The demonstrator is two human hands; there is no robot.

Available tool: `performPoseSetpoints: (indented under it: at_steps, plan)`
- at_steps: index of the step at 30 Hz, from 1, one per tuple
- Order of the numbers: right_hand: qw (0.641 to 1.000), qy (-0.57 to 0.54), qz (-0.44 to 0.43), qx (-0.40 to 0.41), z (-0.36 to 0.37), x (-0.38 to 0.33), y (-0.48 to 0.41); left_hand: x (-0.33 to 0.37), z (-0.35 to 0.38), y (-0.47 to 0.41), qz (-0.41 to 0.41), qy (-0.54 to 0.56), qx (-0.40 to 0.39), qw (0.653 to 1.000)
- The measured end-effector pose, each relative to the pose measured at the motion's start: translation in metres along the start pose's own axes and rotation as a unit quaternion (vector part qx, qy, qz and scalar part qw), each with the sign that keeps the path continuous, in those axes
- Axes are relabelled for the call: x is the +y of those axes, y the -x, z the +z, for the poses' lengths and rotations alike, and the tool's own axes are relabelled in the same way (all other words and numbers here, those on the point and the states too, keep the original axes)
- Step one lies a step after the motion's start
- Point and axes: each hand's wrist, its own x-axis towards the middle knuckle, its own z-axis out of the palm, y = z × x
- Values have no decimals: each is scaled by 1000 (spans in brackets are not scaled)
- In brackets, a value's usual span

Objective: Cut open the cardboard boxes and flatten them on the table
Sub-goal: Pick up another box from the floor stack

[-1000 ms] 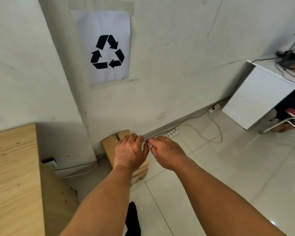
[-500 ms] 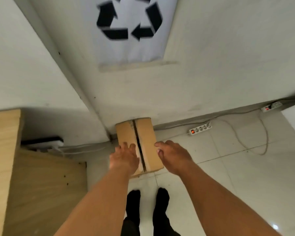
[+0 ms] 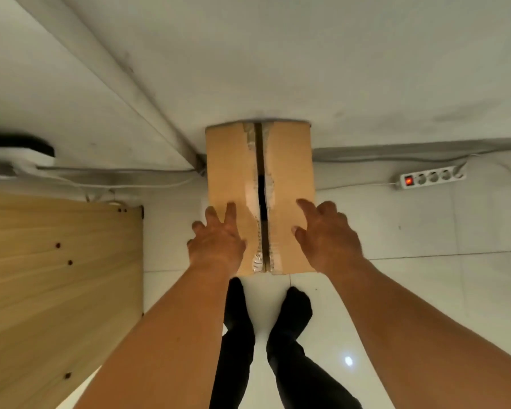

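White tiled floor, wooden bench at its left edge. Cardboard box on the floor, far end against the wall, taped top seam split. Left hand and right hand over its near corners, fingers apart, gripping nothing. Power strip at right.

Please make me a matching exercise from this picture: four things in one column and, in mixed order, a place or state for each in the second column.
1. cardboard box
2. power strip
3. wooden table
4. left hand

A. lies on the floor, red switch lit
B. fills the left edge of the view
C. fingers spread over a flap
D. stands against the wall, top seam split open

Pairs: 1-D, 2-A, 3-B, 4-C
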Motion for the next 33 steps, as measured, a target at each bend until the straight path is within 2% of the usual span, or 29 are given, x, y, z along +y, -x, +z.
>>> performPoseSetpoints:
  at_steps: [3,7,11,15,18,25,33]
  plan:
    - [999,0,50,7,27,3,-26,-1,21,-30,-47,66,18,997]
    - [989,-91,112,-27,52,10,-48,-11,41,-50,-101,191,12,976]
    - [977,-176,102,-61,54,5,-49,-14,42,-44,-81,290,20,953]
    - [978,-176,102,-53,35,0,-26,-12,24,-18,-64,288,26,955]
    - [978,-172,110,-52,5,-2,-3,-13,-2,7,-50,282,25,958]
    - [984,-153,86,15,-105,-17,77,-21,-96,99,-31,317,39,947]
    - [991,-132,7,36,-230,-44,203,-32,-199,256,25,379,98,920]
